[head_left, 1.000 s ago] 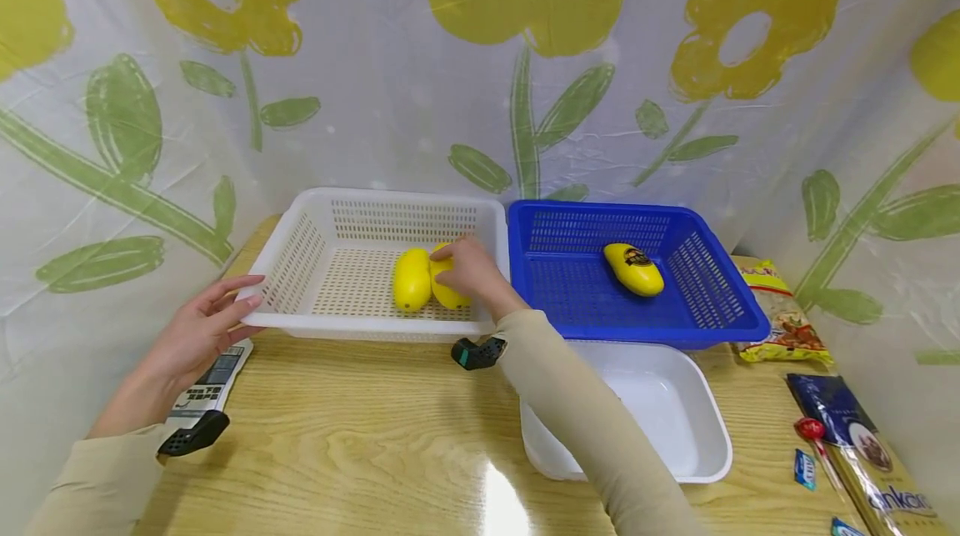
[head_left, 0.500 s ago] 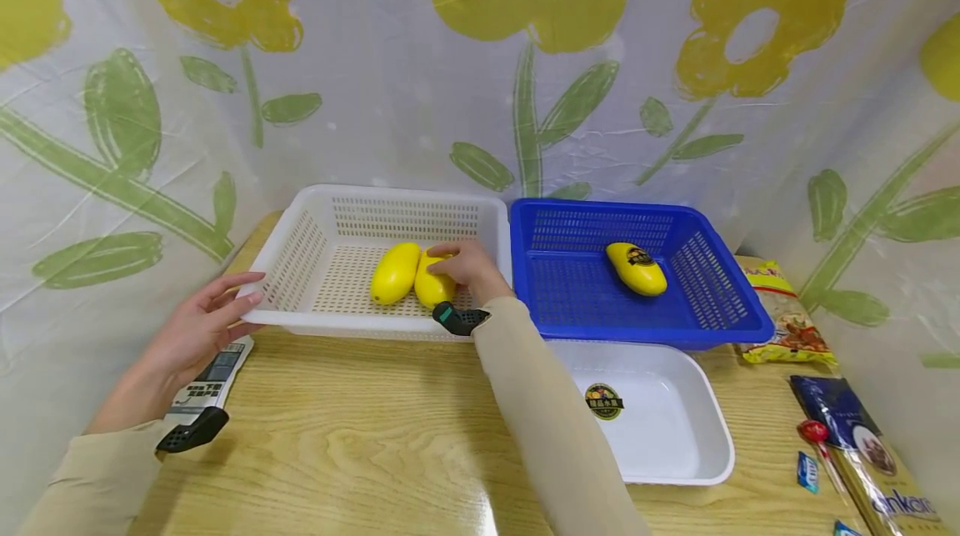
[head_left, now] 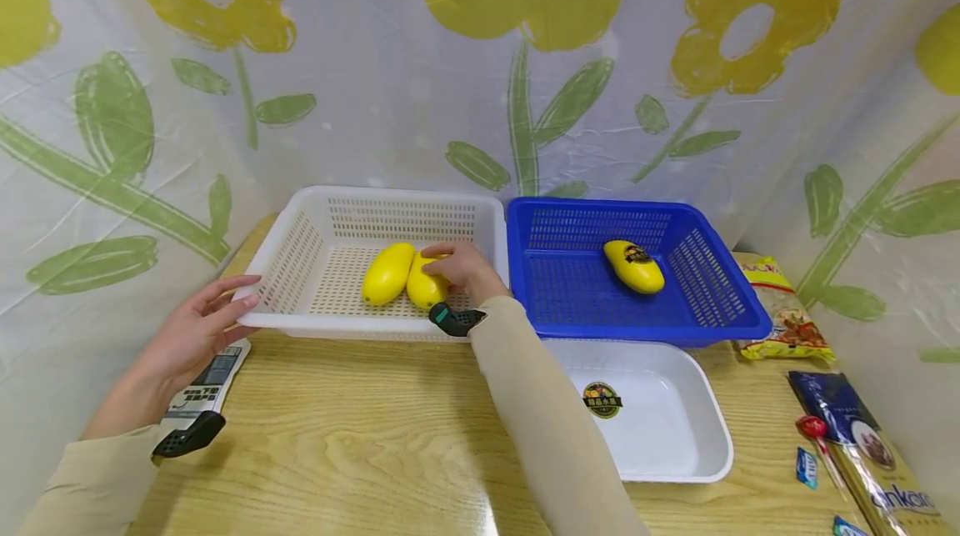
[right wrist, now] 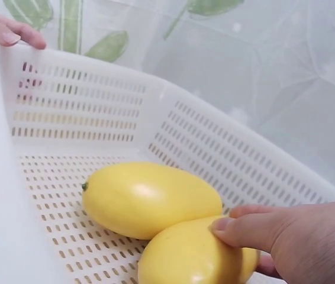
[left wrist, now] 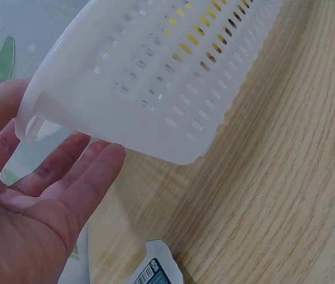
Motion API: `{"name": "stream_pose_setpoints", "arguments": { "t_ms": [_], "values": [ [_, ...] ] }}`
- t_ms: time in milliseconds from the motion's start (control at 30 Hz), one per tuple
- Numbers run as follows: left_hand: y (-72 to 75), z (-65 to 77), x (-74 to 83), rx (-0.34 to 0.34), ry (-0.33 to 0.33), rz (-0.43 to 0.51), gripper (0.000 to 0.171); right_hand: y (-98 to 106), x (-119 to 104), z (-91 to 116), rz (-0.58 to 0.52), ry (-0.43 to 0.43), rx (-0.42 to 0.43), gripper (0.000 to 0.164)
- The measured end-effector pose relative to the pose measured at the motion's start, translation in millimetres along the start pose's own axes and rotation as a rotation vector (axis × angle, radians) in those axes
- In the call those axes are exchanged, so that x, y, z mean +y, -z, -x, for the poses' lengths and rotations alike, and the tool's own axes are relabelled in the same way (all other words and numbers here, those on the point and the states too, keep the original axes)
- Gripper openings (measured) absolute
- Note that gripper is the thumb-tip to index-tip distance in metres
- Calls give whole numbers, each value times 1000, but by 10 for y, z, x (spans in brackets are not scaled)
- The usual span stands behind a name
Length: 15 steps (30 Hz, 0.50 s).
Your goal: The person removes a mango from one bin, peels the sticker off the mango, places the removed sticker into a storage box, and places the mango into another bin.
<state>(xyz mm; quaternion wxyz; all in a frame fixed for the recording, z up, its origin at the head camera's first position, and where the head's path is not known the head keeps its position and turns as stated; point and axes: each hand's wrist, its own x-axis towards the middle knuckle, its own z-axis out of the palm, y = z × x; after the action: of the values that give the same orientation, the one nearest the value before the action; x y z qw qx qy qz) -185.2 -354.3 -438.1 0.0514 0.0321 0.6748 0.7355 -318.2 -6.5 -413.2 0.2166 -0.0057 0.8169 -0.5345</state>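
Two yellow mangoes lie side by side in the white basket (head_left: 341, 269), where slots pierce the floor and walls. My right hand (head_left: 467, 268) grips the right mango (right wrist: 182, 257), its thumb pressing the near side and fingers partly hidden behind. Touching it on the left is the other mango (right wrist: 150, 198), with a small dark stem tip. At the basket's left end, my left hand (head_left: 187, 336) holds the rim, with fingers under the lip in the left wrist view. A third mango (head_left: 637, 273), bearing a dark sticker, lies in the blue basket (head_left: 555, 294).
In front of the blue basket stands a white tray (head_left: 675, 428) with a round sticker (head_left: 602, 400) inside. Packets (head_left: 783, 311), a red lollipop (head_left: 812, 427) and small blue wrappers (head_left: 806, 468) lie at the right. Under my left wrist is a printed packet (head_left: 213, 378). A flowered curtain hangs behind.
Both mangoes in the white basket have shifted left, and the left one now lies more slanted. My right hand has moved left with them. The left hand has stayed at the rim.
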Motion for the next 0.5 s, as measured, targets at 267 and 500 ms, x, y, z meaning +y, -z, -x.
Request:
{"name": "stream_pose_setpoints", "arguments": {
  "t_ms": [267, 500],
  "values": [
    [4, -4, 0, 3, 2, -1, 44, 4, -2, -41, 36, -13, 12, 24],
    [-7, 2, 4, 7, 0, 12, 44, 113, -104, -6, 125, 129, 22, 31]
  ]
}}
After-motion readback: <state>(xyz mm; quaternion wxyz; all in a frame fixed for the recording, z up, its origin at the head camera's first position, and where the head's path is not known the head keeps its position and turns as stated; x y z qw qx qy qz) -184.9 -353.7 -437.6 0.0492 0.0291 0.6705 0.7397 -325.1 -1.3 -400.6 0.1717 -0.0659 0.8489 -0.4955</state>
